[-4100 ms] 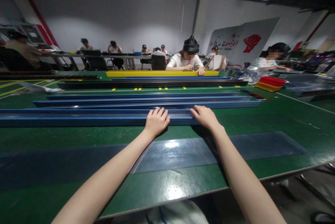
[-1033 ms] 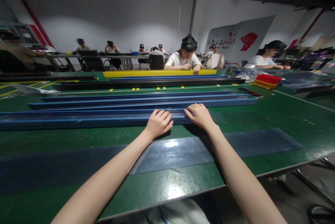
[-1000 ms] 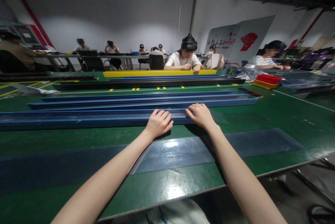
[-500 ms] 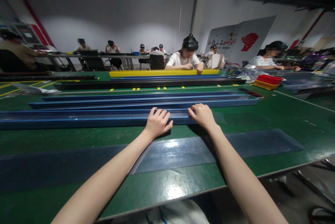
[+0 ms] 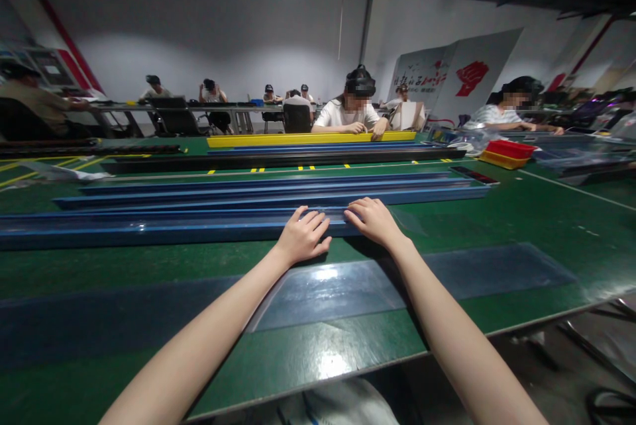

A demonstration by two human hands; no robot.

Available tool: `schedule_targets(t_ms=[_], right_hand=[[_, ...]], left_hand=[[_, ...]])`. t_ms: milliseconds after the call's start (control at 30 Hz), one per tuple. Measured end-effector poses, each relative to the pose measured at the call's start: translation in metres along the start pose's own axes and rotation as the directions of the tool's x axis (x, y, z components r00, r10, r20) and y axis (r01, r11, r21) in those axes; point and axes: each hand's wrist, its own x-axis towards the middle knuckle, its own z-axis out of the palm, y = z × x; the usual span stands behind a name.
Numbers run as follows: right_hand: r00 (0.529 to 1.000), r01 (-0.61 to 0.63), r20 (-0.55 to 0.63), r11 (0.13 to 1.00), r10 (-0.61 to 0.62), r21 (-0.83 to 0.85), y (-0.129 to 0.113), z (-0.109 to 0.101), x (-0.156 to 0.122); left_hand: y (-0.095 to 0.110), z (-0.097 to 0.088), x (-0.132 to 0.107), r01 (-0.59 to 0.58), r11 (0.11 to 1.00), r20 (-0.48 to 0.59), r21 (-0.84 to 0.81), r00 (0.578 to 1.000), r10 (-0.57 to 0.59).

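A long blue channel-shaped rail (image 5: 149, 230) lies across the green table, its right end by my hands. My left hand (image 5: 304, 236) bends over it, fingers curled across the channel and thumb at its front edge. Close beside on the right, my right hand (image 5: 373, 220) has its fingers bent down together on the same rail; its thumb is largely hidden. A faint clear film (image 5: 410, 221) shows just right of that hand. Below my wrists, a long clear plastic sheet (image 5: 328, 292) lies flat on the table.
More blue rails (image 5: 437, 194) lie just behind, with a black rail (image 5: 278, 161) and a yellow rail (image 5: 308, 140) farther back. A co-worker (image 5: 342, 114) sits opposite, hands at the yellow rail. Stacked red and yellow trays (image 5: 507, 152) and a phone-like dark slab (image 5: 474, 175) are at right.
My right hand has shifted slightly left along the blue rail, narrowing the gap to my left hand. The rail's left part sits slightly nearer to me.
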Motion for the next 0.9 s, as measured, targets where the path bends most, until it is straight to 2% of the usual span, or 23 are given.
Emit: schedule_targets(t_ms=[267,400,567,800,900], right_hand=[[0.972,-0.234,-0.017,0.967,0.233,-0.101,0.012,-0.009,-0.004],[0.961,-0.273,0.007,0.952,0.276,-0.136,0.013,-0.010,-0.004],[0.970,-0.235,0.027,0.963,0.241,-0.133,0.009,-0.008,-0.003],[0.998,-0.026,0.056,0.999,0.027,-0.024,-0.006,-0.005,-0.001],[0.998,0.002,0.060,1.000,-0.002,0.007,-0.008,-0.005,0.000]], left_hand=[[-0.002,0.001,-0.001,0.112,0.994,0.021,0.017,0.993,-0.113],[-0.002,0.001,-0.001,0.136,0.990,0.034,0.039,0.990,-0.137],[-0.001,0.000,0.000,0.117,0.992,0.051,0.039,0.992,-0.119],[0.001,-0.001,0.001,0.055,0.997,0.057,0.050,0.997,-0.058],[0.002,-0.002,0.002,0.041,0.998,0.065,0.045,0.997,-0.044]])
